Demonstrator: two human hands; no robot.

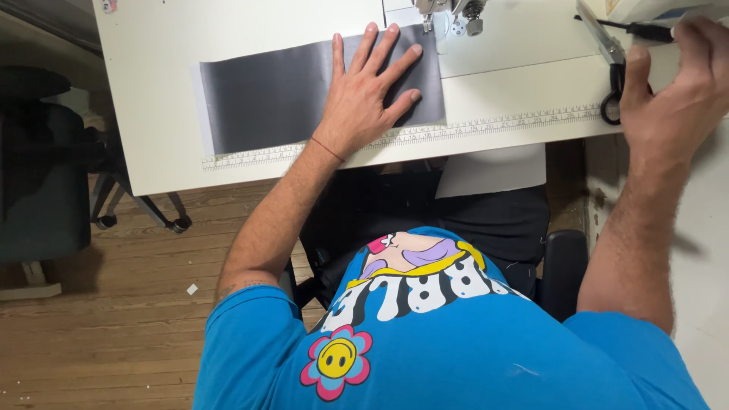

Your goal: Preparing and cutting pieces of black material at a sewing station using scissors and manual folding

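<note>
While the person sits at the white table [250,19], both arms reach forward over it, the left one nearly straight, the right one bent and angled out to the side. One table, with a measuring strip [486,125] printed along its near edge. One sheet of dark grey fabric [266,95] lies flat on it, left of the sewing machine head [452,14], its right end just at the presser foot. One machine, only the lower part in frame.

Left hand [364,95]: palm down, fingers spread wide, pressed flat on the right part of the fabric. No grasp, just holding it down. Thin red band on that wrist.

Right hand [676,95]: raised at the table's right end, fingers curled, thumb out. It sits by one pair of black-handled scissors [613,72] lying on the table, thumb close to the handle loops. Fingertips are up at a dark slim tool [642,30], possibly pinching it; can't tell for sure, motion blur there.

One black chair [42,175] stands off to the left on the wood floor [114,334].
</note>
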